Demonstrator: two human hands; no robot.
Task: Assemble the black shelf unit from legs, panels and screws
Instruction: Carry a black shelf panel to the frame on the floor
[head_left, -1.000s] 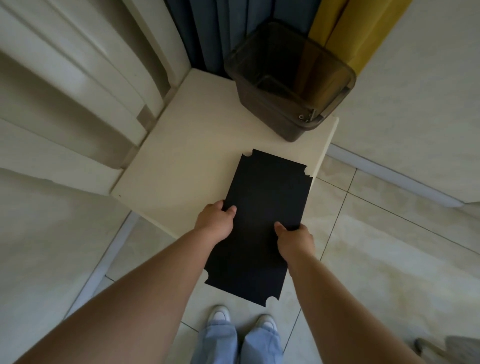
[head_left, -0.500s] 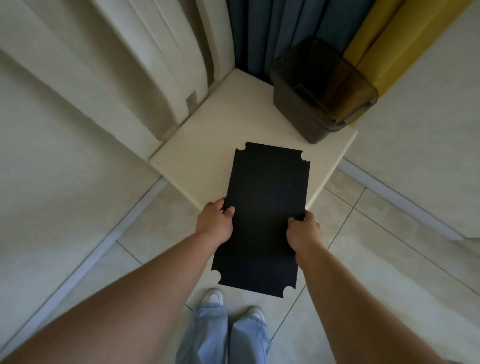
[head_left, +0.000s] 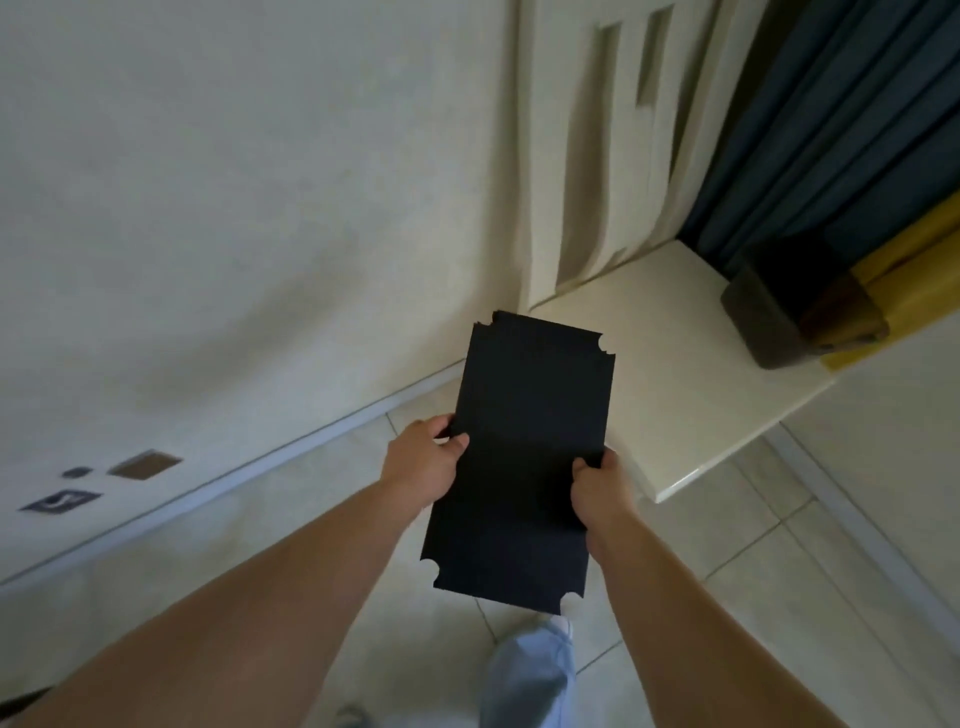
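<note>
- The black panel (head_left: 524, 462) is off the tabletop (head_left: 691, 395) now. A second ago its far end lay over the cream surface; now it's held in the air, over the floor left of the tabletop's near corner, with only its far right corner overlapping the tabletop in the frame.
- The view has swung left: the tabletop slid from frame centre to the right side, and the dark bin (head_left: 789, 312) went from top centre to the right edge.
- The right hand (head_left: 602, 488) shifted its grip, with the thumb now curled over the panel's right edge.
- Wall stickers (head_left: 104, 483) have come into view at lower left.
- One leg (head_left: 530, 670) is forward now, feet no longer side by side.
</note>
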